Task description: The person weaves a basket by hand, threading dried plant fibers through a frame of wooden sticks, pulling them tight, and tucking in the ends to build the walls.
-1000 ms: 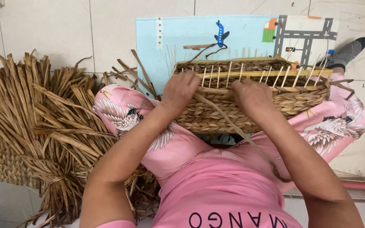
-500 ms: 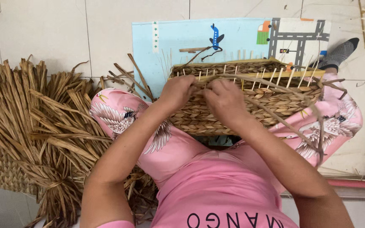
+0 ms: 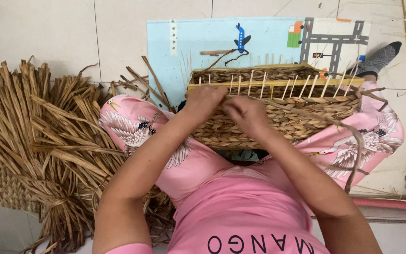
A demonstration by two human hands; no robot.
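1. The half-woven basket point(image 3: 278, 110) sits across the person's lap, its rim turned toward 12 o'clock, resting on knees in pink patterned trousers point(image 3: 142, 127)
2. It looks light and springy to me; the plaited wall would give under a squeeze, while the thin upright stakes point(image 3: 283, 87) along the wooden frame seem brittle enough to snap, so the frame edge or the woven wall is the safer place to take hold
3. The left hand point(image 3: 205, 104) is pressed on the top row of weave at the basket's 9 o'clock end, fingers curled and closed on it
4. The right hand point(image 3: 245, 115) lies just beside it at 3 o'clock, fingers pinched together on a long flat reed strand point(image 3: 339, 124) that trails off toward 4 o'clock over the knee
5. A big heap of dried reeds point(image 3: 38, 150) lies on the floor at 9 o'clock, a pale blue play mat point(image 3: 189, 42) at 12
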